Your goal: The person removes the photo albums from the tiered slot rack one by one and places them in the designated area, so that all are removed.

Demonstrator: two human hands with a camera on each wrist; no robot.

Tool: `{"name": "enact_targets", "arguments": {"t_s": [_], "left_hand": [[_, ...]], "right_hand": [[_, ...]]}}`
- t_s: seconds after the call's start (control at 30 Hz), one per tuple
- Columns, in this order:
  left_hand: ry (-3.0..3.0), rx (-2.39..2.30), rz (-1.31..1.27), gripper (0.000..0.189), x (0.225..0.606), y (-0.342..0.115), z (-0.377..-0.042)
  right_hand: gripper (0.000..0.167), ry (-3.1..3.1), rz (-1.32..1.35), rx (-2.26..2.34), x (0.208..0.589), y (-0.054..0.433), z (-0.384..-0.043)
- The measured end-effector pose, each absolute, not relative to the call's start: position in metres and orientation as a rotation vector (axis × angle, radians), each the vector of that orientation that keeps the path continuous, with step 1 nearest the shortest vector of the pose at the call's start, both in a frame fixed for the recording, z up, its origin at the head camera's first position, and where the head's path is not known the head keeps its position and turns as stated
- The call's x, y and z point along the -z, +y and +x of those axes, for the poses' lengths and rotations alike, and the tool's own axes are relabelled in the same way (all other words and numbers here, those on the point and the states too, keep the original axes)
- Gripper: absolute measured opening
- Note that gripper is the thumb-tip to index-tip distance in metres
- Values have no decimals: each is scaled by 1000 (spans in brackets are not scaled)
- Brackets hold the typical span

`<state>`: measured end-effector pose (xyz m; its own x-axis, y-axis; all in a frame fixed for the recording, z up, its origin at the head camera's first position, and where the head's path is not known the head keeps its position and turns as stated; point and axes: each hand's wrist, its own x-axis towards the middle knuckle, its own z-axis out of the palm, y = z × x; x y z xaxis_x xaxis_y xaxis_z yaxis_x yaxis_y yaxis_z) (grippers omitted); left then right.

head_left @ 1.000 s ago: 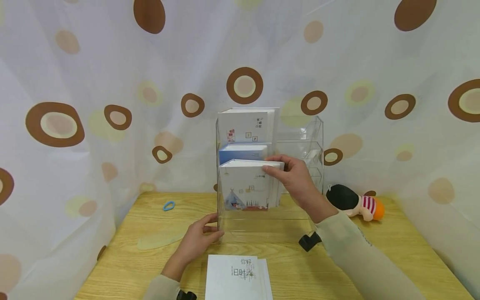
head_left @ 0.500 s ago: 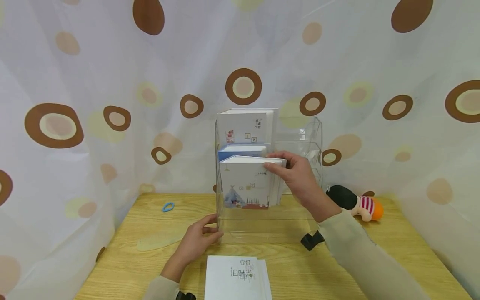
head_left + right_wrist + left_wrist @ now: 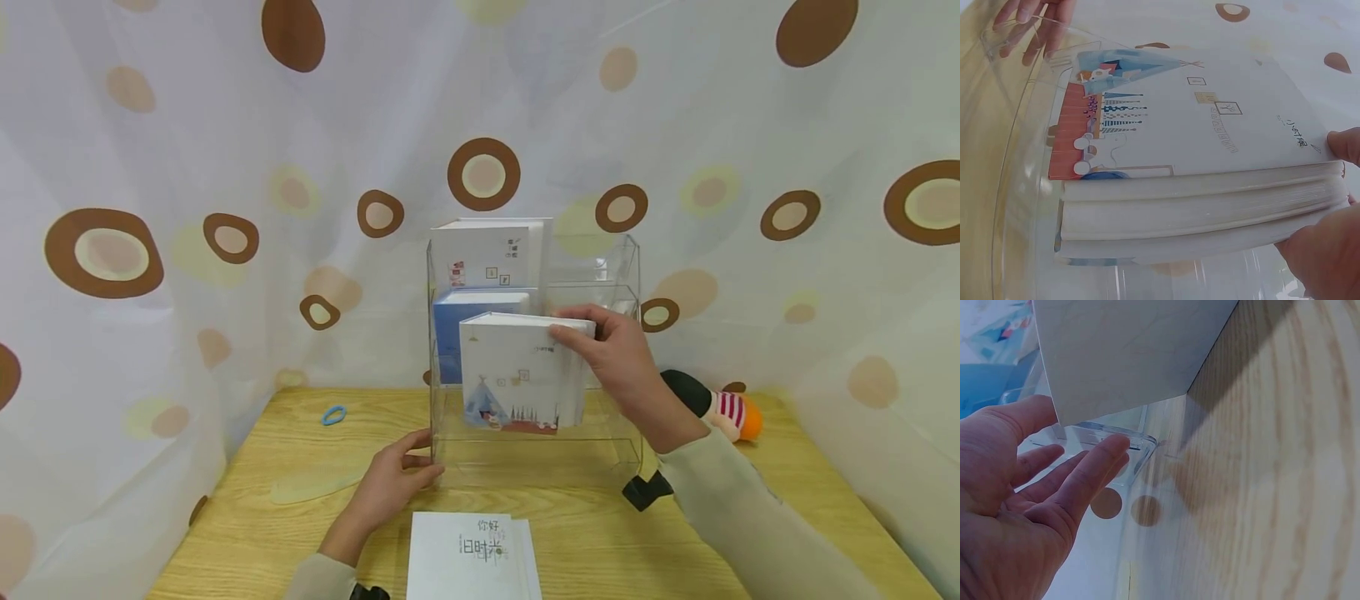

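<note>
My right hand (image 3: 611,354) pinches the top right corner of a small stack of white illustrated books (image 3: 517,379), thumb on the front cover and fingers behind. The cover (image 3: 1210,112) shows a blue tent and a red floor. The stack overlaps the right part of a clear tiered rack (image 3: 525,454) in the head view. Behind it, a blue book (image 3: 447,342) and a taller white book (image 3: 480,258) stand in the rack's upper tiers. My left hand (image 3: 393,479) holds the rack's lower left corner; the left wrist view shows its fingers (image 3: 1094,469) beside the clear edge.
White books (image 3: 457,558) with black lettering are in front of the rack. A blue ring (image 3: 333,415) and a pale translucent flat piece (image 3: 315,486) lie to the left on the wooden table (image 3: 247,533). A soft toy (image 3: 738,415) lies at the right. A patterned curtain (image 3: 225,125) hangs behind.
My right hand has lifted the illustrated books a little, then shifted them right and toward me. More of the blue book shows. My left hand stays at the rack.
</note>
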<state>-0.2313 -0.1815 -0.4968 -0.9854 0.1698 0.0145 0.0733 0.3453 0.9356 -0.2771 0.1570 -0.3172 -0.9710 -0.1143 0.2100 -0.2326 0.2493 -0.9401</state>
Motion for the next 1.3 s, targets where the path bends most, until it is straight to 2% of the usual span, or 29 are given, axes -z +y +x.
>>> {"name": "enact_targets", "arguments": {"t_s": [0.63,1.3], "left_hand": [[2503,-1750,250,66,497,-181,-231],[2511,-1735,231,67,497,-182,-230]], "right_hand": [[44,-2536,214,-1717,340,198,-237],[33,-2623,102,-1696,375,220,-204]]}}
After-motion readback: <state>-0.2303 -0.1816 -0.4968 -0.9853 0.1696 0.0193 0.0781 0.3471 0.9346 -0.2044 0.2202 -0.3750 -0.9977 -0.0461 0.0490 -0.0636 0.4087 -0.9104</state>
